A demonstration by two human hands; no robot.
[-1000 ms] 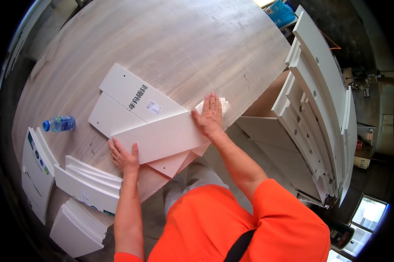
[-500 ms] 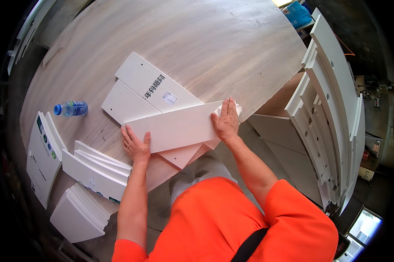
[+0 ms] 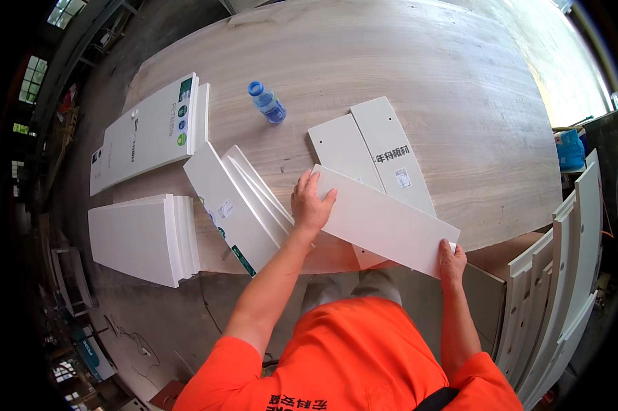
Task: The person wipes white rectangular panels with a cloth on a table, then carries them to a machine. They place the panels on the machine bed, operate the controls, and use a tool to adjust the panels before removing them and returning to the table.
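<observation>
A plain white board (image 3: 384,218) lies slantwise across two other white panels (image 3: 395,146) with drill holes, dark print and a label. My left hand (image 3: 312,207) is closed round the board's left end, thumb on top and fingers over the far edge. At the right end, my right hand (image 3: 451,263) grips the board, its thumb on the upper face. A bit of crumpled white material (image 3: 453,246) shows by that thumb; most of it is hidden. The corner of another drilled panel (image 3: 368,257) sticks out below the board at the table's near edge.
Left of my arm lean several white panels (image 3: 237,205); further left stand a printed panel (image 3: 148,137) and a white stack (image 3: 134,236). A blue-capped bottle (image 3: 267,103) stands on the wooden table (image 3: 309,61). Tall white panels (image 3: 562,274) rise at the right.
My view has swung left, showing more of the left stacks. My right hand has gone from lying flat on the board to gripping its end; my left hand has closed on the other end.
</observation>
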